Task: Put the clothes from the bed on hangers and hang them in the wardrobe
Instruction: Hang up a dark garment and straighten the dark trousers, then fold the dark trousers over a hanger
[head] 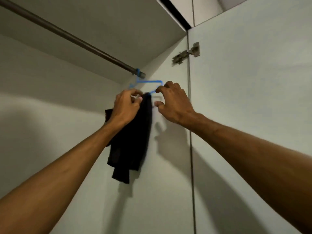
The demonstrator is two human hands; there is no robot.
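Running down from the upper left, a dark metal rail [67, 33] crossed under the wardrobe's top panel [109, 27] and ended at the side wall [168, 166], with the pale back wall [42, 107] behind it. Left arm came up from the lower left; left hand [125, 107] was raised below the rail's end, its fingers [135, 94] curled and pinching the top of the black garment [131, 141] where it folded over the hanger's lower edge. Garment hung down from there in a bunched, narrow drape, close against the side wall, with part of it hidden behind the left wrist. Blue hanger [148, 81] was hooked over the rail at its far right end, tight to the side wall, frame tilted. Right hand [175, 103] was up just right of the garment, fingers [158, 90] curled with the index tip at the hanger's right corner and the thumb spread below; could not tell whether it actually gripped the hanger or only touched it. Further right, a metal hinge [186, 53] joined the side wall to the open door [253, 98]. The hands' shadow fell on the wall below the right hand.
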